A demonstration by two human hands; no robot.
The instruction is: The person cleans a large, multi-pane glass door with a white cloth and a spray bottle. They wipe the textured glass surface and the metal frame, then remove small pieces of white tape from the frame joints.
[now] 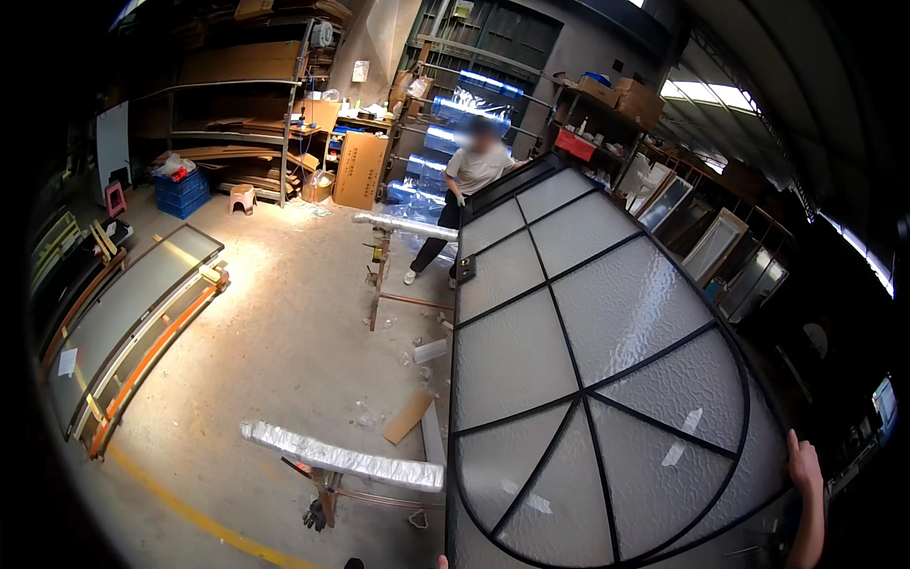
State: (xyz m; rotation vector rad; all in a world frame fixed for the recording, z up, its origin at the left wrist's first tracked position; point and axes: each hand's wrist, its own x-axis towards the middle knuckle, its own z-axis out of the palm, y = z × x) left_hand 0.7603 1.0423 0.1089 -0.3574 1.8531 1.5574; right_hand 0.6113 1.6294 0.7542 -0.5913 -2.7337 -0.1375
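Note:
A large door (517,353) with a black frame, textured glass and black bars that fan out inside a curved arch takes up the right half of the head view. It lies tilted, its arched end toward me. My right hand (806,465) is closed on its right edge near the close corner. Of my left hand (443,562) only a fingertip shows, against the left edge at the bottom of the view; the rest is cut off. Strips of tape (682,436) stick to the glass. At the far end, another person (479,171) in a light shirt has their hands at the door.
Two trestles, topped with a wrapped near bar (341,455) and a wrapped far bar (406,226), stand left of the door. Cardboard (409,417) and scraps litter the floor. Framed panels (133,322) lie stacked at left; shelves (237,85) and a blue crate (182,194) stand behind.

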